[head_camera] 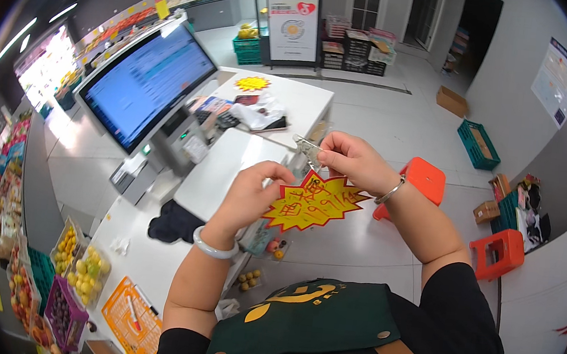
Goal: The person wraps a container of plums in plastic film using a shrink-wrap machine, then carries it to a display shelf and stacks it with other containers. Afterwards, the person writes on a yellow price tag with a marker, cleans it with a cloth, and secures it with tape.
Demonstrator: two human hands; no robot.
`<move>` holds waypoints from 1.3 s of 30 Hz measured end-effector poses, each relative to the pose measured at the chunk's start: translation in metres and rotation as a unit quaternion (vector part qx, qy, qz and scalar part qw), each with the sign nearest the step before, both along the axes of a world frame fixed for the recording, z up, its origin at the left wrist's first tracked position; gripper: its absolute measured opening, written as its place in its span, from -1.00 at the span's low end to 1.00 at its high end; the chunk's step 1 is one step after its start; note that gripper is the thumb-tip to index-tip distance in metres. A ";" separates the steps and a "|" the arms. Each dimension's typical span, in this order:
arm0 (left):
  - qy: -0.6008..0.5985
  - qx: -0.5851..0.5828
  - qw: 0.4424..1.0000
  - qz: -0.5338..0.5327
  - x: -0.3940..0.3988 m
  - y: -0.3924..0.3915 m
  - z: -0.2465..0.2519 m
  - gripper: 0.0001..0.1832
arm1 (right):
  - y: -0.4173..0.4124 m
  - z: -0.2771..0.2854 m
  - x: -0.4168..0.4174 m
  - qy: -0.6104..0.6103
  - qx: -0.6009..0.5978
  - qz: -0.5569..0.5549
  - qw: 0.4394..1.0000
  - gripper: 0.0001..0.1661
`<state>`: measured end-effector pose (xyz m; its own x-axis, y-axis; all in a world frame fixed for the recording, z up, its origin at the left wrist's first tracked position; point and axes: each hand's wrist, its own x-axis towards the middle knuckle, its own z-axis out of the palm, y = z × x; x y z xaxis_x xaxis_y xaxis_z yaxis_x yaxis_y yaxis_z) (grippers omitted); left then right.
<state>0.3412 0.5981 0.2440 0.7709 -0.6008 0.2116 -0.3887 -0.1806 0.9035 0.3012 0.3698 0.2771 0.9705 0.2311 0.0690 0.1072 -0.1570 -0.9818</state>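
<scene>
A yellow starburst price card [318,204] with a red edge and handwriting hangs in front of me above the floor. My left hand [256,192] pinches its left end between thumb and fingers. Just above the card, my right hand [350,158] grips a small clear plastic piece [308,150], perhaps a clip or a strip of tape; which of these I cannot tell. The plastic reaches down towards the card's top edge, and whether they touch is unclear. Another yellow starburst card [252,83] lies on the white counter beyond.
A monitor [148,85] stands on the counter [150,261] at left, near a plastic bag [262,112] and dark cloth [172,221]. An orange sheet [131,316] with markers lies nearer, beside fruit boxes [89,276]. Red plastic stools [425,180] and a green crate [478,144] stand at right.
</scene>
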 end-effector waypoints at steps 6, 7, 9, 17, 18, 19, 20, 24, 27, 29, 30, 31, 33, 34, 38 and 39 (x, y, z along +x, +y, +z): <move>0.155 -0.030 0.974 -0.160 0.062 -0.143 0.000 -0.71 | -0.158 -0.003 0.024 0.077 0.063 -0.064 0.993 -0.83; 0.152 -0.009 0.972 -0.179 0.071 -0.166 -0.002 -0.71 | -0.178 -0.006 0.031 0.080 0.085 -0.075 0.990 -0.84; 0.143 0.021 0.974 -0.175 0.092 -0.209 -0.005 -0.77 | -0.211 -0.016 0.046 0.085 0.119 -0.104 0.984 -0.84; -0.442 0.067 0.887 -0.114 0.203 -0.346 -0.007 -0.87 | -0.331 -0.038 0.152 0.148 0.170 -0.218 0.950 -0.89; -0.475 0.068 0.870 -0.108 0.221 -0.359 -0.005 -0.87 | -0.344 -0.038 0.171 0.147 0.168 -0.233 0.947 -0.90; -0.508 0.069 0.853 -0.102 0.240 -0.373 -0.006 -0.88 | -0.355 -0.040 0.191 0.146 0.166 -0.248 0.943 -0.91; -0.525 0.072 0.841 -0.106 0.261 -0.388 -0.007 -0.85 | -0.369 -0.039 0.210 0.144 0.164 -0.264 0.940 -0.91; -0.563 0.084 0.803 -0.174 0.344 -0.456 0.002 -0.82 | -0.437 -0.050 0.296 0.126 0.164 -0.332 0.920 -0.92; -0.585 0.083 0.779 -0.212 0.401 -0.509 0.011 -0.82 | -0.493 -0.051 0.350 0.133 0.174 -0.404 0.888 -0.91; -0.569 0.081 0.785 -0.230 0.442 -0.547 0.013 -0.83 | -0.527 -0.050 0.379 0.140 0.203 -0.366 0.897 -0.90; -0.561 0.083 0.788 -0.238 0.462 -0.566 0.013 -0.83 | -0.543 -0.049 0.394 0.144 0.220 -0.344 0.901 -0.89; -0.543 0.084 0.800 -0.242 0.482 -0.586 0.012 -0.83 | -0.561 -0.046 0.408 0.142 0.216 -0.342 0.904 -0.89; -0.504 0.083 0.826 -0.238 0.518 -0.628 0.003 -0.83 | -0.598 -0.045 0.435 0.142 0.196 -0.332 0.912 -0.88; -0.463 0.098 0.847 -0.243 0.539 -0.651 -0.001 -0.85 | -0.619 -0.048 0.451 0.140 0.184 -0.326 0.917 -0.87; -0.245 0.136 0.929 -0.243 0.621 -0.740 -0.014 -0.88 | -0.691 -0.049 0.528 0.147 0.142 -0.308 0.929 -0.85; -0.179 0.132 0.946 -0.235 0.640 -0.762 -0.017 -0.87 | -0.712 -0.051 0.549 0.145 0.136 -0.293 0.935 -0.85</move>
